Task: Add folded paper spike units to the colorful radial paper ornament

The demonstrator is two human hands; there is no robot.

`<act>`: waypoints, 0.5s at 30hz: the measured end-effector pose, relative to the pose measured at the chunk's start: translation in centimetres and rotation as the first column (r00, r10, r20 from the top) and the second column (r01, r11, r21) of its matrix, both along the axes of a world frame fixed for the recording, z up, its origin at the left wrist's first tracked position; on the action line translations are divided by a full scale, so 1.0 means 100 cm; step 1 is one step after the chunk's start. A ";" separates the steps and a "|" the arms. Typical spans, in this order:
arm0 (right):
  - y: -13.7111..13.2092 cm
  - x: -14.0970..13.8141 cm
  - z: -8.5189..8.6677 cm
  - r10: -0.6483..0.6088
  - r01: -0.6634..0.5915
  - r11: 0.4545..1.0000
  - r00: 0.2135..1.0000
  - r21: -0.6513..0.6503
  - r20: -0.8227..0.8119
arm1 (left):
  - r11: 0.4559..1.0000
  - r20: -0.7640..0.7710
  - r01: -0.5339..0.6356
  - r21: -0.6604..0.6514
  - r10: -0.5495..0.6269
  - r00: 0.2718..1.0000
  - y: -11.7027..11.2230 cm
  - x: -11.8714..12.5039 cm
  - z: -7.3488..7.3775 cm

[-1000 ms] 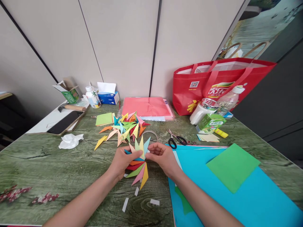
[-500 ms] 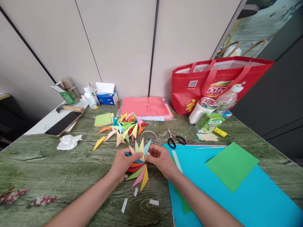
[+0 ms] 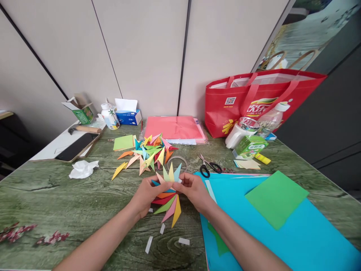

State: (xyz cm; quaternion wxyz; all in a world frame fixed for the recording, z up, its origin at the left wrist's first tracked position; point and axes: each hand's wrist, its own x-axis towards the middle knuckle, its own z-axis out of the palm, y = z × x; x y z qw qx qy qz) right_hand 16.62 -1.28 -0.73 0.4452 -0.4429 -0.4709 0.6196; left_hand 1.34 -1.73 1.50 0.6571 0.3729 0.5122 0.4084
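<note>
The left hand (image 3: 146, 192) and right hand (image 3: 195, 190) pinch the paper flower (image 3: 166, 205) between thumbs and fingers, toward the table's (image 3: 98, 195) near edge; it has shifted slightly right since half a second ago.

The green wood-patterned table (image 3: 107, 210) bears scissors (image 3: 207, 163), with blue sheets (image 3: 254, 241) on their near side, folded paper pieces (image 3: 152, 152) and crumpled tissue (image 3: 84, 169) to their left, a red bag (image 3: 218, 109) beyond them.
</note>
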 end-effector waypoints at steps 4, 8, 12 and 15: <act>-0.001 0.001 0.004 0.054 -0.061 0.995 0.995 -0.083 -0.090 | 0.994 -0.035 0.104 -0.025 -0.105 0.994 0.006 -0.009 0.005; -0.005 -0.002 0.002 0.114 -0.120 0.989 0.991 -0.091 -0.066 | 0.993 -0.087 0.120 0.013 -0.118 0.989 0.008 -0.011 0.001; -0.006 -0.005 -0.002 0.072 -0.073 0.992 0.997 -0.107 -0.013 | 0.997 -0.058 0.077 -0.021 -0.078 0.995 0.006 -0.007 -0.006; -0.005 -0.005 -0.003 0.067 -0.068 0.995 0.998 -0.078 -0.009 | 0.998 0.009 0.042 -0.055 -0.041 0.999 0.004 -0.006 -0.005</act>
